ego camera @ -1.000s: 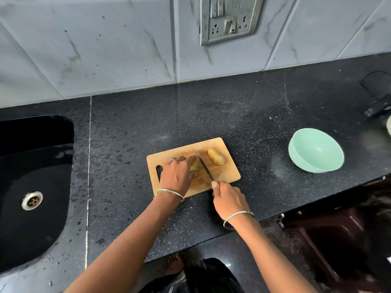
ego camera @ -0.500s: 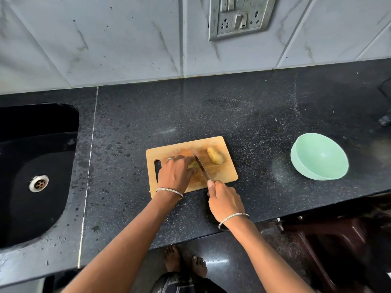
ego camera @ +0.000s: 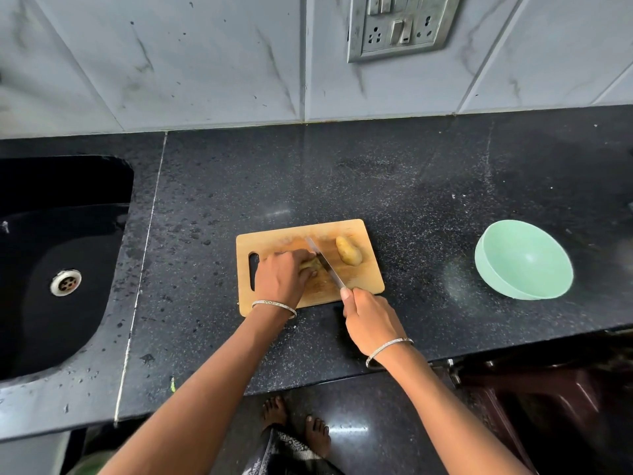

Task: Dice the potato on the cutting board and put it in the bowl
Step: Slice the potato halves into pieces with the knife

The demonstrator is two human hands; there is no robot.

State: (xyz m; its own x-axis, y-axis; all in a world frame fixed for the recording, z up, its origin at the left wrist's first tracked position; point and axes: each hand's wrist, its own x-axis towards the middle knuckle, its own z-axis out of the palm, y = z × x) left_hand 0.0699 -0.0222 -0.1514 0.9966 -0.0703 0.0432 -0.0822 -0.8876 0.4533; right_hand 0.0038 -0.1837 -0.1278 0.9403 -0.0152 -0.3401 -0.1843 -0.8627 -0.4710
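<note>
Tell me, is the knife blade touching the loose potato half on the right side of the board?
Apart. The head view shows bare cutting board between the knife blade and the potato half.

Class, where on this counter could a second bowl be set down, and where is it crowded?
Bare counter lies between cutting board and bowl, between board and sink, and behind the board to the wall. The board is crowded: left hand, knife, potato, right hand at its front edge.
</note>
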